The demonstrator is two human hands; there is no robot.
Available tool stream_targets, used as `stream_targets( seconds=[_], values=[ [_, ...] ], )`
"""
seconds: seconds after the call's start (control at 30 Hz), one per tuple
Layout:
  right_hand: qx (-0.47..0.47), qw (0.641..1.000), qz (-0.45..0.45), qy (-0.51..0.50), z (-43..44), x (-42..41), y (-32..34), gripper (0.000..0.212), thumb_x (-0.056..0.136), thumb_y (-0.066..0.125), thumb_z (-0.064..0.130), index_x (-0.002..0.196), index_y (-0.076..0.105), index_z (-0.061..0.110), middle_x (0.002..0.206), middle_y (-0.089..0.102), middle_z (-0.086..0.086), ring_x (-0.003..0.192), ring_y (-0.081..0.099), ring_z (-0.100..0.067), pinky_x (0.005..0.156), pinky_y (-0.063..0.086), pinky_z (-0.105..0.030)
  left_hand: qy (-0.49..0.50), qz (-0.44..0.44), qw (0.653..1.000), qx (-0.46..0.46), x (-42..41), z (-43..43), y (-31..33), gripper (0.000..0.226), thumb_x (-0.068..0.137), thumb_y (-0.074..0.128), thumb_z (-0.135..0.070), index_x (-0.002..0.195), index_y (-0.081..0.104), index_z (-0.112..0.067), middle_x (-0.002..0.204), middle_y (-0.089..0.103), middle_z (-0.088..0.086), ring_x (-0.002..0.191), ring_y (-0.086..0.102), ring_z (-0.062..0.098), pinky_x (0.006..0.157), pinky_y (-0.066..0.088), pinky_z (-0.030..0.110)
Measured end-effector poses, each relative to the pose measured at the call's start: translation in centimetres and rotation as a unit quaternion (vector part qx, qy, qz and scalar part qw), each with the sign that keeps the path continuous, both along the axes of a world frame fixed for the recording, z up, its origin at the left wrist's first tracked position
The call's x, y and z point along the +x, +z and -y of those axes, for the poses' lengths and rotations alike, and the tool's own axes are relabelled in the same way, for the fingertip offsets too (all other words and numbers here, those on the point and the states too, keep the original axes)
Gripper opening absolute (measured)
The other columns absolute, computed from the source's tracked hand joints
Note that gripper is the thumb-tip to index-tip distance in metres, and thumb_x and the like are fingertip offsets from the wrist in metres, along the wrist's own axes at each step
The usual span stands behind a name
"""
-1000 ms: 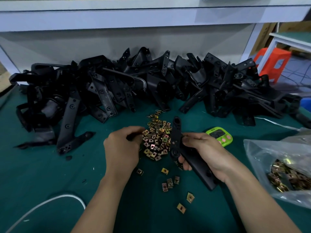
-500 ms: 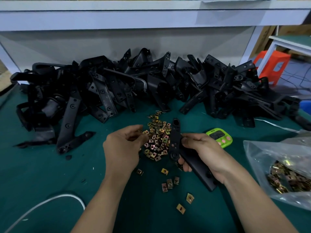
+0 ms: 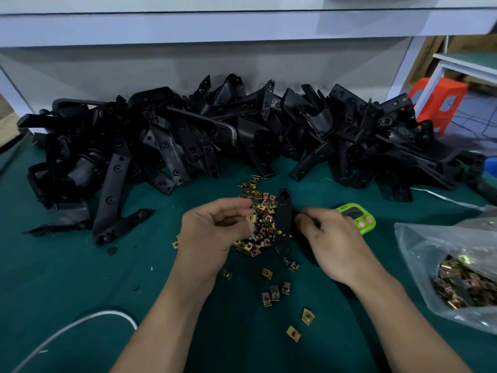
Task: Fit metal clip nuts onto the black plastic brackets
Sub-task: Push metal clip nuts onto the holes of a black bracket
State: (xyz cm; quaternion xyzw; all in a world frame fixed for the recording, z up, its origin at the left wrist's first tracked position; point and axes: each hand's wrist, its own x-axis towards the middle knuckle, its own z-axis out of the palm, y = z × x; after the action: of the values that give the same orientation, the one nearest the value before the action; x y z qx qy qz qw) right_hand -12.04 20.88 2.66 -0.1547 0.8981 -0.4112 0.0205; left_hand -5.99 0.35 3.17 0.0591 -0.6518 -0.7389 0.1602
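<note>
Green mat (image 3: 80, 278); left hand (image 3: 212, 232) with nut (image 3: 251, 218), right hand (image 3: 330, 243) with bracket (image 3: 283, 219)

dim, soft overhead light, wide-angle bending at edges, slight blur

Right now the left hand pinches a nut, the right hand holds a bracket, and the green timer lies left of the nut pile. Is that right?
Not quite: the timer lies to the right of the pile, just beyond the right hand, as the head view shows. The rest stands: the left hand pinches a nut and the right hand holds a bracket.
</note>
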Motion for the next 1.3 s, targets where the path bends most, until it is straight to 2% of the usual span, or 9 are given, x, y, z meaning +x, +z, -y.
stream_targets(
  seconds=[0.17,0.3,0.4,0.5,0.57,0.7,0.87,1.1,1.3],
  values=[
    [-0.007,0.999,0.012,0.034,0.2,0.2,0.2,0.023,0.102,0.052,0.038,0.085,0.067,0.032,0.066,0.064,-0.006,0.062,0.056,-0.025,0.054,0.042,-0.042,-0.022,0.007,1.000,0.000,0.1,-0.2,0.2,0.054,0.069,0.075,0.024,0.087,0.083,-0.027,0.082,0.075,0.000,0.075,0.068,0.009,0.070,0.056,0.018],
    [0.002,0.999,0.015,0.051,0.3,0.2,0.2,0.023,0.102,0.052,0.040,0.085,0.068,0.040,0.067,0.067,-0.002,0.063,0.060,-0.022,0.056,0.045,-0.041,-0.047,0.030,0.998,0.040,0.3,-0.5,0.5,0.043,0.064,0.082,0.013,0.085,0.084,-0.024,0.084,0.076,0.003,0.076,0.069,0.009,0.069,0.056,0.018],
    [-0.003,0.998,0.017,0.052,0.2,0.0,0.0,0.024,0.102,0.052,0.040,0.084,0.068,0.041,0.070,0.069,0.007,0.063,0.060,-0.011,0.055,0.046,-0.032,-0.077,0.049,0.990,0.103,0.6,-0.6,0.8,0.029,0.057,0.087,-0.016,0.085,0.084,-0.018,0.083,0.077,0.007,0.074,0.072,0.013,0.067,0.057,0.019],
    [-0.015,0.999,0.016,0.045,0.1,0.0,0.2,0.027,0.103,0.054,0.037,0.079,0.066,0.044,0.067,0.067,0.020,0.062,0.058,-0.002,0.051,0.041,-0.016,-0.072,0.060,0.989,0.117,0.7,-0.6,0.9,0.031,0.058,0.086,-0.026,0.087,0.084,-0.013,0.078,0.075,0.012,0.069,0.071,0.016,0.066,0.058,0.021],
    [-0.019,0.999,0.011,0.048,0.1,0.1,0.3,0.027,0.102,0.054,0.038,0.079,0.066,0.045,0.066,0.067,0.018,0.060,0.057,-0.003,0.050,0.041,-0.017,-0.074,0.069,0.989,0.106,0.7,-0.8,1.1,0.029,0.062,0.084,-0.026,0.088,0.083,-0.013,0.077,0.074,0.012,0.067,0.070,0.015,0.066,0.058,0.021],
    [-0.014,0.997,0.001,0.070,0.1,0.5,0.5,0.020,0.099,0.053,0.043,0.088,0.069,0.041,0.067,0.067,-0.005,0.064,0.059,-0.028,0.053,0.046,-0.042,-0.084,0.084,0.989,0.088,0.8,-0.7,1.1,0.032,0.061,0.085,-0.028,0.089,0.083,-0.013,0.074,0.073,0.011,0.066,0.069,0.014,0.063,0.057,0.022],
    [0.011,0.997,-0.018,0.070,-0.3,0.5,0.9,0.020,0.098,0.057,0.040,0.081,0.067,0.036,0.055,0.055,-0.007,0.051,0.047,-0.029,0.043,0.032,-0.039,-0.099,0.101,0.987,0.079,0.9,-0.3,1.3,0.035,0.057,0.087,-0.030,0.087,0.083,-0.014,0.072,0.072,0.009,0.064,0.069,0.013,0.061,0.058,0.022],
    [0.032,0.997,-0.028,0.069,-0.2,0.8,1.1,0.020,0.098,0.059,0.041,0.079,0.067,0.040,0.052,0.055,-0.004,0.050,0.049,-0.027,0.045,0.034,-0.040,-0.075,0.111,0.988,0.080,0.9,-0.5,1.2,0.034,0.050,0.088,-0.023,0.082,0.083,-0.012,0.070,0.072,0.011,0.058,0.068,0.016,0.055,0.057,0.022],
    [0.053,0.997,-0.035,0.048,0.0,0.5,0.8,0.022,0.097,0.061,0.043,0.075,0.061,0.040,0.051,0.057,0.004,0.048,0.049,-0.012,0.046,0.030,-0.022,-0.049,0.125,0.986,0.099,0.8,-0.9,0.9,0.030,0.052,0.086,-0.018,0.081,0.083,-0.017,0.069,0.071,0.009,0.058,0.068,0.016,0.057,0.056,0.022]
  ],
)
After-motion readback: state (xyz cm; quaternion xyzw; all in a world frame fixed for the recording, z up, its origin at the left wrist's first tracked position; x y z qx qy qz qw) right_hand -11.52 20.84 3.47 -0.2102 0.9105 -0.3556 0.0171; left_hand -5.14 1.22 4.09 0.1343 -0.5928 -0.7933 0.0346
